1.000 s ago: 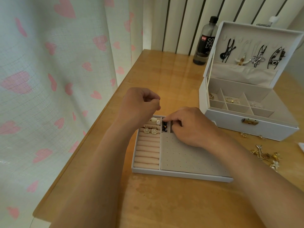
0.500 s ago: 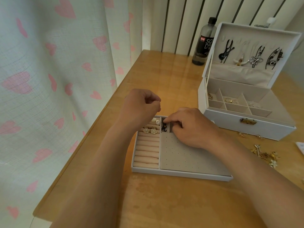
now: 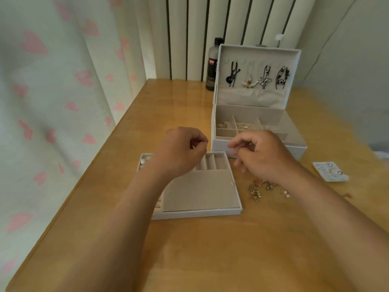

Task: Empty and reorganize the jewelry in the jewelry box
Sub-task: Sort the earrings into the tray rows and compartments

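Observation:
The white jewelry box (image 3: 219, 146) stands open at the back right, with dark pendants hanging in its lid (image 3: 259, 77) and gold pieces in its compartments (image 3: 244, 126). Its removable tray (image 3: 197, 214), lined in beige, lies in front of me. My left hand (image 3: 181, 150) hovers over the tray's back left, fingers curled into a fist with nothing visible in it. My right hand (image 3: 263, 154) hangs loosely curled between the tray and the box, above a pile of loose jewelry (image 3: 257, 189) on the table. My left forearm hides most of the tray's ring rolls.
A small white card with earrings (image 3: 330, 171) lies on the table at the right. A dark bottle (image 3: 213, 66) stands behind the box. The heart-patterned curtain (image 3: 63, 102) hangs along the table's left edge.
My right hand has lifted off the tray's back slots and moved right, toward the loose jewelry. My left hand stays curled above the tray. The view has tilted up and right.

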